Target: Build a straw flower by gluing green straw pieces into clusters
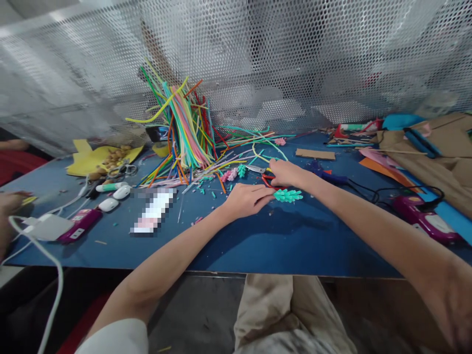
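Note:
My left hand [246,200] is closed round the end of a teal pipe-cleaner piece [288,195], whose fluffy leaf-like loops point to the right above the blue table. Just beyond it, my right hand [282,172] has its fingers at scissors with red and yellow handles [268,181]. The scissor blades [255,168] point left and look nearly closed. Left of the blades lie a small teal fluffy piece [241,170] and a pink and white one [229,174]. A pale yellow pipe cleaner [259,153] curves behind my right hand.
A tall bundle of coloured pipe cleaners [188,128] stands back left. A phone-like blurred object [154,211], purple power strip [80,225] and white cables are left. A glue gun [328,176], another purple strip [424,219] and cardboard [438,147] are right. Another person's hand [9,204] shows far left.

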Tool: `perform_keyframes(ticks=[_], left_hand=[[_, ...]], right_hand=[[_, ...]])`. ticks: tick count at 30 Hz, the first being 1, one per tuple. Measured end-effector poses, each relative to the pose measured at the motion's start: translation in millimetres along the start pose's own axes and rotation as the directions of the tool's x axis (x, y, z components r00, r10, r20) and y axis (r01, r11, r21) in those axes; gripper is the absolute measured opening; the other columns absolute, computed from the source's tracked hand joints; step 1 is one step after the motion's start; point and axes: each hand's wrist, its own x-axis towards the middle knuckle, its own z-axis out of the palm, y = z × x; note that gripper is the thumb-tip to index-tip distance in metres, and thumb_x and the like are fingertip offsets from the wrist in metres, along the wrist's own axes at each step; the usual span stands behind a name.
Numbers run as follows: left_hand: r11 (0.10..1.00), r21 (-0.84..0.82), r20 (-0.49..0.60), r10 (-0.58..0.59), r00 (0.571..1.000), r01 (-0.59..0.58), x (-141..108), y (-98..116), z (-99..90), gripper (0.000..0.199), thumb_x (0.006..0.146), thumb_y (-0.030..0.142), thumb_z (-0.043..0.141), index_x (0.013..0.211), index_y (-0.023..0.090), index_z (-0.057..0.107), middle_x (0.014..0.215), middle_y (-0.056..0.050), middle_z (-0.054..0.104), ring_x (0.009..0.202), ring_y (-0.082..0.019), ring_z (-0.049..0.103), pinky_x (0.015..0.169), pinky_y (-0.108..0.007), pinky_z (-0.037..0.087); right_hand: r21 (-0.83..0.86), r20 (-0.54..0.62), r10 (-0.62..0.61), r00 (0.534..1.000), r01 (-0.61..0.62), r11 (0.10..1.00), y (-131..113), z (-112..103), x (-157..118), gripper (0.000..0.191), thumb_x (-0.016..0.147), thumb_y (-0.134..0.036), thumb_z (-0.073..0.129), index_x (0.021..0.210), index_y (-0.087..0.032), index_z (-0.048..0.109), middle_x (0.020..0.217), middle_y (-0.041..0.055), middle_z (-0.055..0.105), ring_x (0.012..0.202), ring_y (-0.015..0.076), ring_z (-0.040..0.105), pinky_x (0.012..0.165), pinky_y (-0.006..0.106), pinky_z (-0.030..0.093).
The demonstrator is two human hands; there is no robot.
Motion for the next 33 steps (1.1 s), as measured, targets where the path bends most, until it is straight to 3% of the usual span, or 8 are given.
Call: perform_keyframes(ticks=[5, 8, 9, 12, 15, 19, 26, 33], left_hand=[[0.993, 0.023, 0.054, -0.115, 0.992, 0.114, -3, -6, 5.5, 0.030, 0.101, 0.041, 0.051, 0.119, 0.022, 0.067, 0.101, -0.003, 0.079, 0.078, -0.016, 0.075, 0.060, -0.023, 0.046], [0.978, 0.029, 0.163, -0.210, 0.964, 0.208, -2, -9, 5.7, 0.035, 0.101, 0.047, 0.050, 0.124, 0.023, 0.062, 0.095, -0.002, 0.078, 0.076, -0.017, 0.074, 0.059, -0.023, 0.044], [0.968, 0.030, 0.200, -0.249, 0.948, 0.248, -1, -10, 5.1, 0.038, 0.101, 0.049, 0.049, 0.126, 0.023, 0.060, 0.090, -0.001, 0.077, 0.074, -0.017, 0.073, 0.058, -0.023, 0.043], [0.944, 0.049, 0.257, -0.328, 0.909, 0.327, 0, -10, 3.6, 0.042, 0.102, 0.053, 0.045, 0.130, 0.023, 0.056, 0.084, 0.001, 0.076, 0.074, -0.017, 0.073, 0.058, -0.023, 0.042], [0.947, 0.063, 0.239, -0.320, 0.917, 0.314, 0, -10, 4.7, 0.037, 0.103, 0.050, 0.043, 0.125, 0.027, 0.062, 0.100, -0.001, 0.078, 0.082, -0.017, 0.074, 0.062, -0.023, 0.044], [0.953, 0.057, 0.168, -0.302, 0.938, 0.297, -2, -10, 8.5, 0.032, 0.104, 0.046, 0.046, 0.119, 0.029, 0.068, 0.113, 0.000, 0.077, 0.090, -0.016, 0.075, 0.066, -0.023, 0.047], [0.956, 0.044, 0.119, -0.294, 0.948, 0.291, -1, -11, 10.3, 0.031, 0.102, 0.042, 0.051, 0.122, 0.027, 0.070, 0.115, 0.000, 0.076, 0.093, -0.017, 0.075, 0.068, -0.024, 0.052], [0.961, 0.032, 0.054, -0.275, 0.960, 0.274, -4, -13, 13.7, 0.028, 0.101, 0.039, 0.055, 0.118, 0.025, 0.072, 0.111, -0.001, 0.077, 0.094, -0.015, 0.075, 0.072, -0.023, 0.054]], right_hand=[[-0.054, -0.119, 0.118, 0.986, -0.125, 0.991, 24, -15, -17, 0.035, 0.080, -0.035, 0.064, 0.100, -0.007, 0.070, 0.098, 0.0254, 0.072, 0.089, 0.0357, 0.070, 0.069, 0.040, 0.050], [-0.039, -0.199, 0.207, 0.958, -0.219, 0.975, 46, -28, -34, 0.045, 0.087, -0.051, 0.055, 0.089, -0.009, 0.072, 0.087, 0.0245, 0.072, 0.082, 0.0363, 0.069, 0.066, 0.041, 0.048], [0.028, -0.266, 0.265, 0.927, -0.267, 0.963, 53, -32, -40, 0.047, 0.085, -0.056, 0.056, 0.084, -0.012, 0.072, 0.082, 0.0223, 0.071, 0.079, 0.0350, 0.069, 0.064, 0.040, 0.046], [0.239, -0.355, 0.288, 0.889, -0.211, 0.948, 69, -40, -63, 0.042, 0.082, -0.059, 0.063, 0.077, -0.018, 0.072, 0.069, 0.0128, 0.069, 0.067, 0.0273, 0.064, 0.059, 0.035, 0.041], [0.460, -0.422, 0.295, 0.857, -0.078, 0.885, 76, -40, -88, 0.045, 0.080, -0.063, 0.067, 0.082, -0.018, 0.072, 0.068, 0.0069, 0.066, 0.063, 0.0224, 0.060, 0.057, 0.032, 0.039], [0.542, -0.394, 0.278, 0.876, -0.023, 0.840, 77, -31, -116, 0.043, 0.079, -0.063, 0.069, 0.080, -0.021, 0.064, 0.070, 0.0019, 0.062, 0.061, 0.0168, 0.051, 0.055, 0.031, 0.036], [0.413, -0.341, 0.175, 0.924, -0.020, 0.910, 83, -19, -132, 0.040, 0.079, -0.056, 0.071, 0.089, -0.024, 0.050, 0.081, 0.0038, 0.064, 0.065, 0.0191, 0.055, 0.060, 0.034, 0.038], [0.236, -0.329, 0.059, 0.943, 0.022, 0.971, 89, -5, -137, 0.040, 0.077, -0.054, 0.071, 0.095, -0.024, 0.052, 0.094, 0.0074, 0.066, 0.078, 0.0253, 0.062, 0.063, 0.036, 0.042]])
